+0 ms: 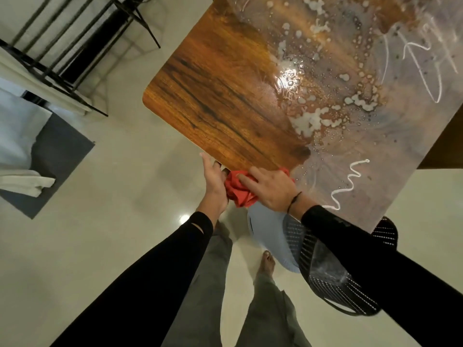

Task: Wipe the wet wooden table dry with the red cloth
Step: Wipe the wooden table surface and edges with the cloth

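At bench [215, 96] edge, right hand [270, 189] presses cloth [238, 191], fingers straight; left hand [214, 181] cupped beneath (fingers relaxed).

No readable text, label, brand, number or sign appears anywhere; the white squiggles on the wet tabletop [225, 96] form no letters.

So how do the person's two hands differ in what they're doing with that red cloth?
The right hand lies flat on top of the red cloth, pressing it at the wooden table edge; the left hand sits off the edge, cupped beside the cloth. The right wrist wears a black cord; the left is bare. Both touch the cloth.
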`<act>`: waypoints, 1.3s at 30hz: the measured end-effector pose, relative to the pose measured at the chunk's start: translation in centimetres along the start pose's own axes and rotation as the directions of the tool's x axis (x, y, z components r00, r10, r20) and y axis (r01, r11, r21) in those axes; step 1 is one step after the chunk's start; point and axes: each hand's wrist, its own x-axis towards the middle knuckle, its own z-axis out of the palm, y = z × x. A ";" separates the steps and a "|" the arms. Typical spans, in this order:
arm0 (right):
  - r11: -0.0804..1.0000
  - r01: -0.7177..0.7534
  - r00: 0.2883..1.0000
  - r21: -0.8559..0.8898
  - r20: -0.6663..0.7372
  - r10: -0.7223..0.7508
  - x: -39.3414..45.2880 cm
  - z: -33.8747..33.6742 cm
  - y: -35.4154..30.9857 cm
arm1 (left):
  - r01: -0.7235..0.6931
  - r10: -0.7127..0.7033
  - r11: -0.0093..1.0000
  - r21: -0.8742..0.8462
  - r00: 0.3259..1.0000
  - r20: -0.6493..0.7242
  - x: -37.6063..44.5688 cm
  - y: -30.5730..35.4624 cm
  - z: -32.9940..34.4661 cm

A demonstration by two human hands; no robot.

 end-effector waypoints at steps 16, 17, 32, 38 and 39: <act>1.000 -0.012 0.998 -0.018 -0.063 0.011 -7.7 -0.7 2.2 | -0.071 0.070 0.983 -0.168 0.997 -0.014 -4.9 -8.8 4.6; 0.998 -0.059 0.995 -0.032 -0.079 0.056 -7.7 -1.1 3.5 | -0.078 0.078 0.980 -0.183 0.997 -0.006 -5.0 -9.4 4.7; 0.996 -0.071 0.996 -0.053 -0.061 0.068 -12.4 -0.7 2.1 | -0.041 0.030 0.981 -0.189 0.998 -0.061 -5.2 -14.1 6.2; 0.794 -0.605 0.767 -0.058 -0.311 0.561 -9.4 -3.8 9.7 | -0.020 0.020 0.966 -0.257 1.000 -0.002 -5.6 -13.8 6.8; 0.765 -0.644 0.727 -0.032 -0.337 0.598 -9.1 -3.8 9.5 | -0.023 0.022 0.964 -0.264 1.000 -0.005 -5.6 -13.8 7.0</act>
